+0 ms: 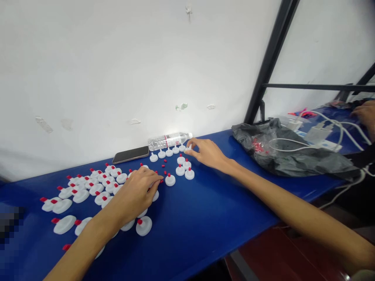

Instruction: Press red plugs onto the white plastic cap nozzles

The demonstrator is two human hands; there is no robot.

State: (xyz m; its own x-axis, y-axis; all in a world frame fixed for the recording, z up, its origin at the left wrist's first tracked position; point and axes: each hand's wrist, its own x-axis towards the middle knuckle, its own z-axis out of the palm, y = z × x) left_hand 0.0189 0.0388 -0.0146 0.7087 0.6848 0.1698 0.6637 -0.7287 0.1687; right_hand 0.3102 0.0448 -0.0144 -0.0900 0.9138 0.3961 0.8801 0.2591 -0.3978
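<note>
My left hand (142, 189) reaches in over the white discs, its fingers pinched together at a small red cap (161, 180). A few more loose red caps (163, 166) lie just beyond its fingertips. Between thumb and fingers of my right hand (203, 151) is a white nozzle lid (188, 148), at the end of a row of uncapped white nozzle lids (161, 154). Below that hand stand several red-tipped white lids (189, 174), and another red-tipped lid (170, 180) sits between the hands. Many more red-tipped lids (80, 196) spread across the left, partly hidden by my left forearm.
A clear plastic bottle (172, 139) lies against the wall beside a phone (131, 155). On the right are a dark plastic bag (275, 156) with red pieces, white cables (336, 123) and a black metal frame (268, 66). Another person's hand (366, 115) shows at the right edge.
</note>
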